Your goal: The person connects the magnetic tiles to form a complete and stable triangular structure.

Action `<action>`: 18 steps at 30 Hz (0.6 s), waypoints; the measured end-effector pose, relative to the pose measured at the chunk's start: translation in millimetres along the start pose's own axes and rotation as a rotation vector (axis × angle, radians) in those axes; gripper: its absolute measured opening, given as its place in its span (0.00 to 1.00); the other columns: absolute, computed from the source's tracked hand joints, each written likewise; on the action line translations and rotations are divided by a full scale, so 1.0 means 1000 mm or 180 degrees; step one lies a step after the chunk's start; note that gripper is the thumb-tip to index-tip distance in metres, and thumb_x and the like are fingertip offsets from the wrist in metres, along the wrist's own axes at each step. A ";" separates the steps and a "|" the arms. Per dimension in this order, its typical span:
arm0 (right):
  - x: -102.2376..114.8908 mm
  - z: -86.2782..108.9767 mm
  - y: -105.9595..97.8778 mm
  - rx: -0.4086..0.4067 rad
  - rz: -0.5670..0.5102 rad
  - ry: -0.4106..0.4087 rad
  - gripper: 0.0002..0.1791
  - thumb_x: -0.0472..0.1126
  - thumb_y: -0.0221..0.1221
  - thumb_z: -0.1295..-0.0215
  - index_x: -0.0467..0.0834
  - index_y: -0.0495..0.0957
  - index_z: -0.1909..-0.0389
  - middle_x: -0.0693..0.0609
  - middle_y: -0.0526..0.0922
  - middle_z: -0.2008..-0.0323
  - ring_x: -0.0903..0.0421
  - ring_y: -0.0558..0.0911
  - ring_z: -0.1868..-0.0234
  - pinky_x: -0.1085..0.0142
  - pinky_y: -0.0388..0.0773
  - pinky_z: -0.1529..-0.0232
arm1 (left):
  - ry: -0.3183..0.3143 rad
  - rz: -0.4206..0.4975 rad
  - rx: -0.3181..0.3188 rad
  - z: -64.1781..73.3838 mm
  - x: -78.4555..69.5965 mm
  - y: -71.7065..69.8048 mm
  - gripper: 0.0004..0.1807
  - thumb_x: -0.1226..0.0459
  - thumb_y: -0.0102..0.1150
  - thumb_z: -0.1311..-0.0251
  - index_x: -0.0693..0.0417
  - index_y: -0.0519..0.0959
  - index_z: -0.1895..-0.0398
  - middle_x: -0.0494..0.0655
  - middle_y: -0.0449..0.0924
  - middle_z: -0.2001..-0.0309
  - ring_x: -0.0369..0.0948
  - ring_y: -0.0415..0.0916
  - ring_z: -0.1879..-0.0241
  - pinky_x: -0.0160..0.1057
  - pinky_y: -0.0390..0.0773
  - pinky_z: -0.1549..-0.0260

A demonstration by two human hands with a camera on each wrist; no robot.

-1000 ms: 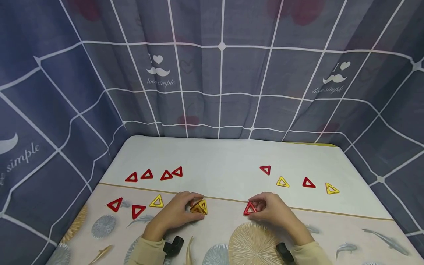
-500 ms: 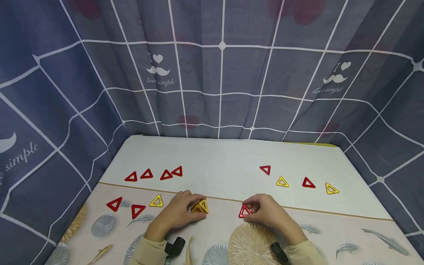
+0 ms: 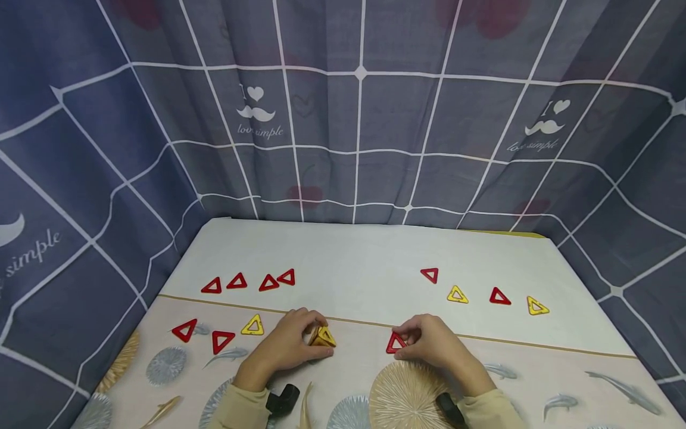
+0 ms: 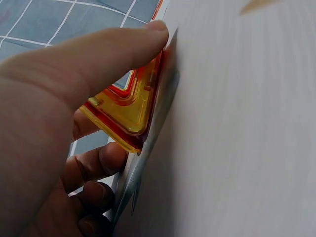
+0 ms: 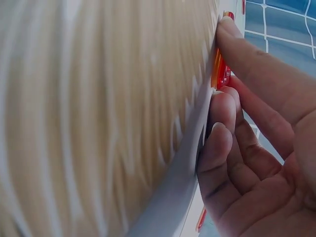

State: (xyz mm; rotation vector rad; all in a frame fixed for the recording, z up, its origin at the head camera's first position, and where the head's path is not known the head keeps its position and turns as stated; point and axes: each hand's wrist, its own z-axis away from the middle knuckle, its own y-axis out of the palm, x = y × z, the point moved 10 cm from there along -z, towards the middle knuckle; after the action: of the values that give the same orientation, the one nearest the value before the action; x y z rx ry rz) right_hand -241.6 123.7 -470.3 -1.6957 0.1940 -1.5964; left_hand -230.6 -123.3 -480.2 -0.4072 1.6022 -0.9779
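In the head view my left hand point(image 3: 289, 341) holds a small block of yellow triangular frame pieces point(image 3: 324, 338) between thumb and fingers, low over the tabletop. Seen from the left wrist, this translucent yellow piece point(image 4: 134, 120) also shows red along its edges, and its lower edge is close to the surface. To the right, my right hand point(image 3: 435, 341) pinches a red triangular frame point(image 3: 390, 344) by its edges. In the right wrist view the red piece point(image 5: 224, 74) has an orange edge beside it and stands near the table surface. A gap separates the two held pieces.
Left of my left hand lie a yellow triangle point(image 3: 252, 333) and two red triangles, one here point(image 3: 215, 344). Several red triangles point(image 3: 212, 292) form a row behind. At back right are red point(image 3: 500, 302) and yellow triangles point(image 3: 458, 301). A checked curtain point(image 3: 332, 119) encloses the table point(image 3: 354, 268).
My right hand has shifted a little left with the red triangle, nearer the left hand. In my left hand the yellow block has tilted slightly.
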 end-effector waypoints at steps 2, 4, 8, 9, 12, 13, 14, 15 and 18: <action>0.000 0.000 -0.001 -0.0012 -0.0013 0.0009 0.24 0.37 0.80 0.57 0.36 0.87 0.56 0.54 0.79 0.73 0.58 0.77 0.71 0.67 0.76 0.70 | 0.0022 -0.0009 -0.0012 0.000 -0.001 0.000 0.28 0.43 0.74 0.48 0.44 0.80 0.47 0.34 0.71 0.63 0.39 0.66 0.60 0.45 0.69 0.62; -0.001 0.001 -0.001 -0.0014 -0.0047 0.0008 0.24 0.37 0.80 0.57 0.37 0.86 0.56 0.54 0.79 0.72 0.58 0.77 0.71 0.67 0.76 0.70 | 0.0041 -0.0017 -0.0024 0.000 -0.001 0.000 0.29 0.43 0.73 0.47 0.44 0.80 0.44 0.33 0.72 0.63 0.39 0.66 0.60 0.45 0.69 0.61; -0.001 0.001 -0.001 -0.0006 -0.0128 -0.0026 0.23 0.37 0.81 0.57 0.39 0.86 0.57 0.53 0.79 0.71 0.58 0.76 0.71 0.67 0.76 0.69 | 0.0037 0.0005 -0.0041 0.001 -0.001 -0.001 0.29 0.44 0.72 0.45 0.44 0.80 0.43 0.33 0.71 0.62 0.38 0.66 0.60 0.44 0.69 0.60; -0.002 0.001 -0.001 0.0002 -0.0157 -0.0035 0.23 0.37 0.81 0.57 0.40 0.86 0.57 0.52 0.79 0.71 0.58 0.76 0.71 0.68 0.76 0.69 | 0.0024 0.0023 -0.0045 0.001 0.000 -0.002 0.28 0.44 0.73 0.45 0.44 0.80 0.43 0.33 0.71 0.63 0.38 0.66 0.61 0.44 0.69 0.61; -0.004 -0.001 0.000 0.0047 -0.0245 -0.0066 0.26 0.37 0.80 0.57 0.39 0.85 0.53 0.51 0.80 0.70 0.58 0.76 0.71 0.68 0.76 0.69 | -0.0008 0.0062 -0.0049 0.001 0.002 -0.003 0.28 0.45 0.73 0.46 0.45 0.80 0.45 0.35 0.70 0.64 0.38 0.66 0.63 0.42 0.69 0.64; -0.005 -0.001 0.001 0.0063 -0.0246 -0.0072 0.27 0.38 0.81 0.57 0.39 0.85 0.52 0.51 0.80 0.70 0.58 0.76 0.71 0.68 0.77 0.69 | -0.0014 0.0073 -0.0052 0.001 0.002 -0.003 0.27 0.46 0.74 0.46 0.45 0.81 0.45 0.35 0.69 0.64 0.38 0.65 0.64 0.41 0.68 0.65; -0.006 -0.002 0.001 0.0077 -0.0245 -0.0062 0.28 0.38 0.81 0.56 0.39 0.85 0.51 0.51 0.80 0.70 0.58 0.76 0.71 0.68 0.77 0.69 | -0.0017 0.0080 -0.0055 0.001 0.003 -0.004 0.27 0.46 0.74 0.46 0.45 0.81 0.46 0.36 0.69 0.65 0.39 0.65 0.65 0.41 0.68 0.66; -0.007 -0.003 0.002 0.0085 -0.0246 -0.0044 0.28 0.39 0.81 0.56 0.39 0.85 0.50 0.51 0.80 0.70 0.57 0.76 0.71 0.67 0.77 0.69 | -0.0022 0.0083 -0.0058 0.000 0.004 -0.004 0.27 0.46 0.74 0.46 0.45 0.81 0.46 0.36 0.69 0.66 0.39 0.65 0.65 0.41 0.68 0.67; -0.009 -0.003 0.002 0.0080 -0.0185 0.0001 0.27 0.41 0.81 0.56 0.41 0.86 0.52 0.52 0.80 0.70 0.58 0.76 0.71 0.67 0.76 0.70 | -0.0042 0.0075 -0.0082 -0.001 0.005 -0.005 0.27 0.46 0.74 0.47 0.46 0.81 0.46 0.37 0.69 0.66 0.39 0.65 0.66 0.41 0.68 0.67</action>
State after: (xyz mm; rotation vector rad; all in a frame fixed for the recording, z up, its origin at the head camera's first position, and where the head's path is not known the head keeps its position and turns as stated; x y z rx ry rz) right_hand -245.0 126.0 -478.8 -1.6958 0.1252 -1.6349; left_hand -233.8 -129.9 -479.9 -0.4107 1.6056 -0.9358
